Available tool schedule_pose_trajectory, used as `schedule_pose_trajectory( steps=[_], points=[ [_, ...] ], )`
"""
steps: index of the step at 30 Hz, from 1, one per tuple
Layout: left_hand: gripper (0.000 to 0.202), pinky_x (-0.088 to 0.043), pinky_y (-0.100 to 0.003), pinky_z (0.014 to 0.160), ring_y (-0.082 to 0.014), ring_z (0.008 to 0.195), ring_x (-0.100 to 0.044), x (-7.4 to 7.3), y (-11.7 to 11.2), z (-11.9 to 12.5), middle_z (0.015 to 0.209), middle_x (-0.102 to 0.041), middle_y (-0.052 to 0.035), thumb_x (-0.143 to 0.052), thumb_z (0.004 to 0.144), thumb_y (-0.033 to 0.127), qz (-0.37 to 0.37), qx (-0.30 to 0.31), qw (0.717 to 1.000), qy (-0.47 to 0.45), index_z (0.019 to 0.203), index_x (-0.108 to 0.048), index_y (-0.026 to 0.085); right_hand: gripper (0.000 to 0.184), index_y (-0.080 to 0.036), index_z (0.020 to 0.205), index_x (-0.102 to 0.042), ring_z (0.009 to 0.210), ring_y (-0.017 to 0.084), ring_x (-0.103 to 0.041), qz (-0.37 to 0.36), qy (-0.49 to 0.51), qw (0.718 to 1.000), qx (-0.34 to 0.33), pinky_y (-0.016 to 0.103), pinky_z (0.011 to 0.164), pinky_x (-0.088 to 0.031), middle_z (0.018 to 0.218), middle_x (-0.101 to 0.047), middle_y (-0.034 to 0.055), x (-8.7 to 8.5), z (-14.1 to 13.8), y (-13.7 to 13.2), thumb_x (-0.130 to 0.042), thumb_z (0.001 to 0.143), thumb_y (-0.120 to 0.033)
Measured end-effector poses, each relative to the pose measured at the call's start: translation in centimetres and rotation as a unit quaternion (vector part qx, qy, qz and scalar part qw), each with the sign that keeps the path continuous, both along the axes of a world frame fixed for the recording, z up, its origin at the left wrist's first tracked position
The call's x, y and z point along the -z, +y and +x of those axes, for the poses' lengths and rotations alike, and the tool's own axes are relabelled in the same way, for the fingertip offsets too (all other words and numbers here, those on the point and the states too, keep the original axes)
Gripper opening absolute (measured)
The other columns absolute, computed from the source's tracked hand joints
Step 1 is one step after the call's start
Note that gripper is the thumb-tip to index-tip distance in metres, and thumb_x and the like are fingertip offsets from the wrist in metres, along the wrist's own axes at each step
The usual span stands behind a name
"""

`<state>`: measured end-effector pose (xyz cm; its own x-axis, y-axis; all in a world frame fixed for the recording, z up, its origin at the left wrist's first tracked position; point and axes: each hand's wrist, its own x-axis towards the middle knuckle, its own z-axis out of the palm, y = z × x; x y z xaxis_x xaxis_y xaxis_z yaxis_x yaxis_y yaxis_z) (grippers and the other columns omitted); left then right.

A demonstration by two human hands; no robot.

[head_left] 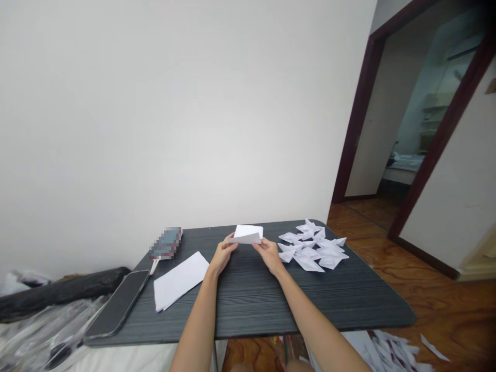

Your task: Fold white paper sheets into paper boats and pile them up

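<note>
A small sheet of white paper [248,232] is held up over the middle of the dark table, its near edge folded upward. My left hand [222,254] pinches the left end of that fold, thumb in front. At the other end, my right hand [269,253] grips the paper the same way. Several folded white paper boats [310,247] lie in a loose heap just to the right of my right hand. To the left of my left hand rests a stack of flat white paper [181,281].
The dark wood-grain table [253,310] stands against a white wall. A phone [118,305] lies at its left edge, near a pixelated object [166,244]. Plastic wrapping [42,325] is piled at left. Paper strips [391,351] lie below the right side; a doorway is beyond.
</note>
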<state>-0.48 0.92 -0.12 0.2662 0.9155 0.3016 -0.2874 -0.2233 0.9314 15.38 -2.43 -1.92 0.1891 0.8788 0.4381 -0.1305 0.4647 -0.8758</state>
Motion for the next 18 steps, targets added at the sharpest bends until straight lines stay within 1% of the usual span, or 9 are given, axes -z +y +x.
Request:
schedule_pose_trajectory(
  steps=[2,3,5,8,10,12,14,18],
  points=[
    [0.030,-0.034,-0.035,0.086,-0.0218,0.097,-0.050,0.19,-0.13,0.02,0.098,-0.059,-0.0112,-0.063,0.061,0.025,-0.013,0.047,0.999,-0.004,0.087,-0.063,0.011,0.026,-0.014,0.081,-0.064,0.083,0.020,-0.057,-0.001,-0.003,1.000,-0.017,0.033,0.077,-0.043,0.093,-0.061,0.0076,-0.10,0.10,-0.27,-0.061,0.062,-0.031],
    [0.030,-0.034,-0.036,0.086,-0.0220,0.096,-0.051,0.31,-0.13,0.01,0.095,-0.061,-0.0114,-0.063,0.062,0.027,-0.012,0.050,0.999,0.001,0.087,-0.063,0.010,0.026,-0.014,0.082,-0.064,0.084,0.020,-0.057,0.000,-0.003,1.000,-0.025,0.032,0.078,-0.042,0.094,-0.060,0.0074,-0.15,0.11,-0.40,-0.061,0.062,-0.031],
    [0.030,-0.035,-0.036,0.085,-0.0225,0.092,-0.053,0.49,-0.07,-0.05,0.089,-0.063,-0.0111,-0.062,0.062,0.030,-0.003,0.022,1.000,0.022,0.084,-0.064,0.008,0.026,-0.015,0.083,-0.063,0.086,0.019,-0.056,0.003,0.002,1.000,-0.031,0.032,0.079,-0.042,0.095,-0.060,0.0067,-0.21,0.11,-0.55,-0.061,0.062,-0.031],
    [0.033,-0.036,-0.036,0.083,-0.0235,0.088,-0.054,0.51,-0.11,-0.19,0.087,-0.064,-0.0100,-0.063,0.061,0.034,0.024,-0.033,0.997,0.063,0.082,-0.065,0.009,0.023,-0.015,0.079,-0.064,0.082,0.019,-0.057,-0.008,0.018,1.000,-0.005,0.031,0.074,-0.044,0.091,-0.060,0.0057,-0.07,0.19,-0.41,-0.060,0.064,-0.032],
    [0.034,-0.038,-0.035,0.080,-0.0239,0.087,-0.055,0.40,-0.27,-0.24,0.087,-0.064,-0.0096,-0.064,0.059,0.035,0.035,-0.041,0.995,0.086,0.081,-0.065,0.009,0.021,-0.015,0.073,-0.064,0.077,0.019,-0.057,-0.021,0.028,0.999,0.023,0.031,0.069,-0.045,0.085,-0.062,0.0050,0.15,0.34,-0.12,-0.059,0.064,-0.034],
    [0.035,-0.040,-0.033,0.076,-0.0234,0.083,-0.056,0.37,-0.42,-0.28,0.085,-0.064,-0.0095,-0.065,0.057,0.035,0.035,-0.033,0.994,0.101,0.080,-0.065,0.009,0.021,-0.015,0.069,-0.064,0.075,0.019,-0.057,-0.024,0.032,0.998,0.038,0.030,0.067,-0.045,0.081,-0.063,0.0045,0.35,0.47,0.14,-0.058,0.064,-0.035],
    [0.036,-0.042,-0.030,0.070,-0.0218,0.077,-0.057,0.50,-0.39,-0.32,0.081,-0.065,-0.0096,-0.063,0.058,0.037,0.023,-0.035,0.993,0.107,0.079,-0.065,0.008,0.020,-0.015,0.066,-0.064,0.077,0.019,-0.057,-0.017,0.024,0.999,0.029,0.030,0.070,-0.043,0.081,-0.063,0.0045,0.45,0.49,0.25,-0.058,0.064,-0.034],
    [0.037,-0.041,-0.024,0.054,-0.0171,0.060,-0.056,0.98,-0.02,-0.39,0.068,-0.064,-0.0084,-0.061,0.060,0.040,0.004,-0.080,0.989,0.126,0.073,-0.063,0.005,0.018,-0.015,0.067,-0.064,0.078,0.019,-0.057,-0.016,0.013,1.000,-0.019,0.031,0.073,-0.042,0.080,-0.064,0.0050,0.35,0.24,0.12,-0.059,0.063,-0.032]
  ],
)
